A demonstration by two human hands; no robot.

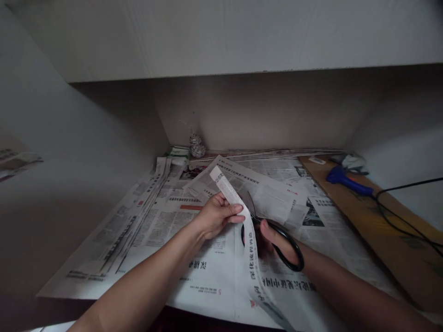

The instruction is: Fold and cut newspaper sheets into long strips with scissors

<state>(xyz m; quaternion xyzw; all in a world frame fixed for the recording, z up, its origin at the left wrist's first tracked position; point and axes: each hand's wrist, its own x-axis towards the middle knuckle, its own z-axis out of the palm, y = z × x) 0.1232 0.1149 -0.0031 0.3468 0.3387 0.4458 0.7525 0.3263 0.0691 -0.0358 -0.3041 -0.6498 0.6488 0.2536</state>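
Head view, my only one.

Left hand [218, 214]: fingers closed in a pinch on the strip [238, 203], thumb on top, holding it up off the sheets.

Strip: narrow, long, printed newsprint. It rises past my fingertips toward the back wall and trails down past the near table edge. Large Chinese characters run along its lower part; I cannot read them with certainty.

Right hand [277, 242]: thumb and fingers closed through the black loops of the scissors [273, 235]. The blades point away from me, just right of the pinching fingers, their tips against the strip's edge. Whether the blades are parted I cannot tell.

Newspaper [194, 240]: sheets spread flat beneath both hands, more stacked to the left of my left fingers. Headlines in Chinese, a red bar under the left knuckles; body text too small to read.

Board [367, 216]: brown, well right of the scissor hand. On it a blue tool [346, 182] with a black cord [404, 207]; no brand legible.

Twine ball [197, 146]: far beyond the fingertips, at the back wall.

Step, as I judge it: a cut along the strip is in hand. The next move calls for steady tension from the pinch and blades kept in line with the strip's edge.
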